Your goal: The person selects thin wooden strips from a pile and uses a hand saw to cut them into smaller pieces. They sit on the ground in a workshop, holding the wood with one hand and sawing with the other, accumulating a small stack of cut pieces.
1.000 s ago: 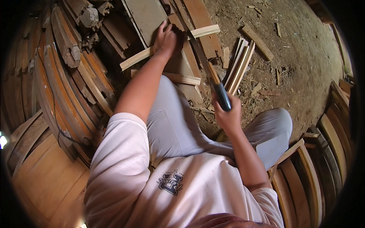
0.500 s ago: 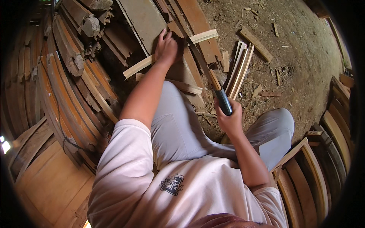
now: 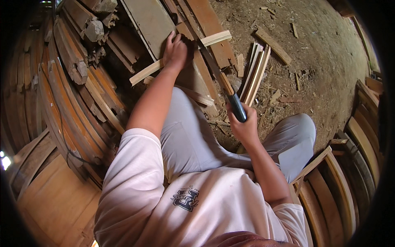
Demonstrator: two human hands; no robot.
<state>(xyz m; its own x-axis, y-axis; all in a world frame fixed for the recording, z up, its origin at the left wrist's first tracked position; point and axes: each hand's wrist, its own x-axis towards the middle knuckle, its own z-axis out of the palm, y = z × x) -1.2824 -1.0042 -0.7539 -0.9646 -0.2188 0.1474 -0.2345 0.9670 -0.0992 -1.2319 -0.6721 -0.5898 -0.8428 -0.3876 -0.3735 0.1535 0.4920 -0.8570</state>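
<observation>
Strip, position: The pale wooden strip [image 3: 216, 38] is lying across brown boards [image 3: 210, 22], forward and left of the right hand [image 3: 245, 125].
Strip, axis: It is running from near left to far right; the dark blade of a saw-like tool [image 3: 226, 84] is lying steeply across it, just right of the left hand [image 3: 177, 53].
Nearer hand: The left is resting over the strip's middle; the right is sitting well apart from it.
Left grip: Fingers are bending over the wood; whether they are pinching it, cannot tell.
Right grip: Fingers are wrapping closely round the tool's dark handle.
Strip, appearance: It is looking slender, straight and light-coloured, with a fine line running along its face.
Blade, detail: Teeth are not showing clearly.
</observation>
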